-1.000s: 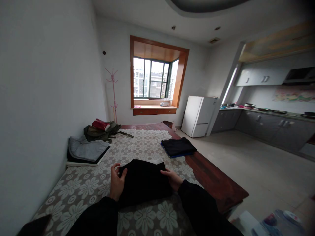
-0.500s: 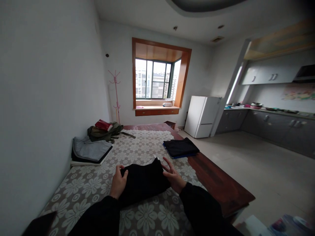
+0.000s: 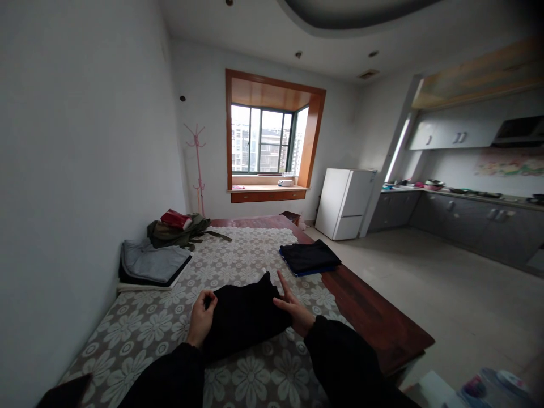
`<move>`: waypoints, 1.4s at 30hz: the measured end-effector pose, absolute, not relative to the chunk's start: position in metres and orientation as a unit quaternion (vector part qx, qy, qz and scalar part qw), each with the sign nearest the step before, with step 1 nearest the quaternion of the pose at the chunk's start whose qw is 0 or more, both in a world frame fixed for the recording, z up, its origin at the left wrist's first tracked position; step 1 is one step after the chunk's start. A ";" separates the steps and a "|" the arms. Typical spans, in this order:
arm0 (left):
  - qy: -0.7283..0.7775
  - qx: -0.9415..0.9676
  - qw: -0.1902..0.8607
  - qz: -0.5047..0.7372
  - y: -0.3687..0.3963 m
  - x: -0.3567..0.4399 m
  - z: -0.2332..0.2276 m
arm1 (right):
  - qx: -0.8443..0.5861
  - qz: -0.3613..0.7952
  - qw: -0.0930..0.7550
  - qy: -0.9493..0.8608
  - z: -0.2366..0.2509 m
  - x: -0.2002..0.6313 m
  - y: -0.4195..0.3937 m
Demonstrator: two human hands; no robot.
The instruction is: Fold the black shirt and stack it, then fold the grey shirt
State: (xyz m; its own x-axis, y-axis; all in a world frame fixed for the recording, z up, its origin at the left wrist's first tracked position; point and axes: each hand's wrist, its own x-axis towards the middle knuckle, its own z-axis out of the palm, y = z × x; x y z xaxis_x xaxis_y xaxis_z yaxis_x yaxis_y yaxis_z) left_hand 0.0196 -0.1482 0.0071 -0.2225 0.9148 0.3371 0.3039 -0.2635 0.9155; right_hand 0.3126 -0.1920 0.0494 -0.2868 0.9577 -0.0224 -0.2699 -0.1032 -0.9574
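Observation:
A folded black garment lies on the patterned tablecloth in front of me, its upper right corner raised in a small peak. At its left edge, my left hand is closed, thumb and forefinger pinched together on the cloth. My right hand is at the right edge, open, with the forefinger stretched forward and the thumb resting against the fabric. Some right-hand fingers are hidden. A small white bit shows behind the garment's raised corner.
Folded dark clothes lie at the table's right. Grey and black folded clothes sit by the left wall, near a green bag with a red item on top. A clear plastic container stands lower right.
The right hand's fingers have drawn closer together, leaving the forefinger extended. The left hand stays at the garment's left edge. The view has shifted slightly.

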 end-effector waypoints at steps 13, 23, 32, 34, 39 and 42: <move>0.540 0.513 0.406 0.529 -0.150 0.027 0.002 | -0.445 0.394 0.377 -0.710 0.115 0.345 -0.121; 0.550 0.471 0.473 0.503 -0.157 0.032 0.008 | -0.524 0.200 0.244 -0.791 0.244 0.421 -0.002; 0.576 0.478 0.474 0.464 -0.154 0.034 0.009 | -0.609 0.138 0.233 -0.745 0.225 0.499 0.041; 0.579 0.478 0.474 0.460 -0.155 0.035 0.012 | -0.621 0.128 0.225 -0.740 0.214 0.510 0.044; 0.576 0.475 0.477 0.464 -0.157 0.036 0.018 | -0.632 0.090 0.215 -0.739 0.195 0.527 0.052; 0.577 0.475 0.479 0.460 -0.155 0.036 0.016 | -0.627 0.075 0.205 -0.748 0.191 0.534 0.059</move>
State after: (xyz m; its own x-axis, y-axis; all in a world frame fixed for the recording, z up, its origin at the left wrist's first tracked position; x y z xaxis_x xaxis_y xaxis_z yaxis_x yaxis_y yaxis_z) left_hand 0.0355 -0.1547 0.0164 -0.0901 0.9892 -0.1160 0.1066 0.1254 0.9864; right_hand 0.5337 0.0591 0.1912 -0.1305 0.9683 0.2130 0.9069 0.2034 -0.3690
